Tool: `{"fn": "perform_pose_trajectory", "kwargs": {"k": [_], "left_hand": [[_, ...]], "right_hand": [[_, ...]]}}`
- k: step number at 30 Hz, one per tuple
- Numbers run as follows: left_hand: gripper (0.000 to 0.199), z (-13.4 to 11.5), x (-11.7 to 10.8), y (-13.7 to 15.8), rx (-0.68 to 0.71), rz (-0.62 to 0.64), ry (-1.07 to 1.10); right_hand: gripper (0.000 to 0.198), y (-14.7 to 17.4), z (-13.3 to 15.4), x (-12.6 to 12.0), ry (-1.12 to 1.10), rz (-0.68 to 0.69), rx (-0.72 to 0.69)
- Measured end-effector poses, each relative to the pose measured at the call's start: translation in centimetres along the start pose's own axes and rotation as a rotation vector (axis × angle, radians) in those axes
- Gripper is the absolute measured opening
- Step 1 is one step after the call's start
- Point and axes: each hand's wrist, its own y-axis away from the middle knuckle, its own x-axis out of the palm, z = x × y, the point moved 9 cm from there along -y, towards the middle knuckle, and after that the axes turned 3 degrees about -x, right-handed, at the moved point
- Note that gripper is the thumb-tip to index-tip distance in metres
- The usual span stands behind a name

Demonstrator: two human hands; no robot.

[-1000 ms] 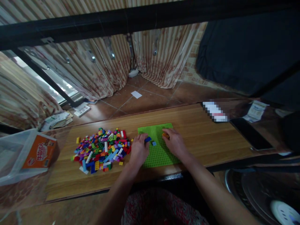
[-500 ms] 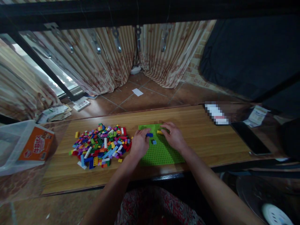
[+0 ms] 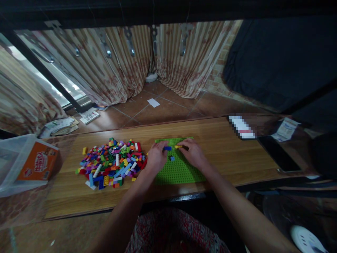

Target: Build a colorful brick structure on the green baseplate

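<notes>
A green studded baseplate (image 3: 181, 172) lies on the wooden table before me. My left hand (image 3: 157, 156) is over its left side, fingers closed on a dark blue brick (image 3: 167, 148). Across from it, my right hand (image 3: 192, 151) pinches a yellow brick (image 3: 178, 146) between thumb and fingers. A small gap separates the two bricks. Just below them, a small light blue brick (image 3: 172, 158) sits on the baseplate. Left of my left hand spreads a heap of mixed coloured bricks (image 3: 113, 163).
A clear plastic box (image 3: 15, 165) with an orange label stands at the far left. To the right lie a dark phone-like slab (image 3: 280, 154), a pixelated white object (image 3: 242, 127) and a small packet (image 3: 285, 130). Striped curtains (image 3: 118, 66) hang behind the table.
The yellow brick in my right hand has shifted slightly and looks more level. My left hand keeps the blue brick in nearly the same place. The whole view has moved a little.
</notes>
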Motion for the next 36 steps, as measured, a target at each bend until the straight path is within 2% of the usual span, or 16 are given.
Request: {"fn": "perform_pose_trajectory", "kwargs": {"k": [5,11,14,17,22,26,32,36], "left_hand": [[0.038,-0.4,0.2,0.1,0.024,-0.004,0.0],[0.028,-1.0,0.1,0.1,0.096,-0.001,-0.007],[0.027,-1.1,0.0,0.1,0.112,0.005,-0.008],[0.027,-1.2,0.0,0.1,0.136,0.004,0.001],[0.027,-0.8,0.2,0.1,0.136,-0.013,0.017],[0.027,-0.7,0.1,0.1,0.146,-0.025,0.028],[0.028,-0.7,-0.1,0.2,0.162,-0.042,0.066],[0.027,-0.7,-0.1,0.3,0.149,-0.051,0.082]], "right_hand": [[0.017,0.1,0.3,-0.2,0.02,-0.001,0.001],[0.023,-0.6,0.5,0.3,0.078,0.199,-0.046],[0.022,-0.9,0.1,-0.6,0.148,0.13,-0.007],[0.021,-0.4,0.8,-1.4,0.097,0.033,0.005],[0.018,1.7,3.8,0.7,-0.009,0.129,-0.109],[0.013,2.6,4.4,2.0,0.027,0.153,-0.163],[0.015,0.7,3.0,0.6,0.103,0.04,-0.122],[0.014,-0.9,2.6,0.5,0.21,0.068,-0.114]]}}
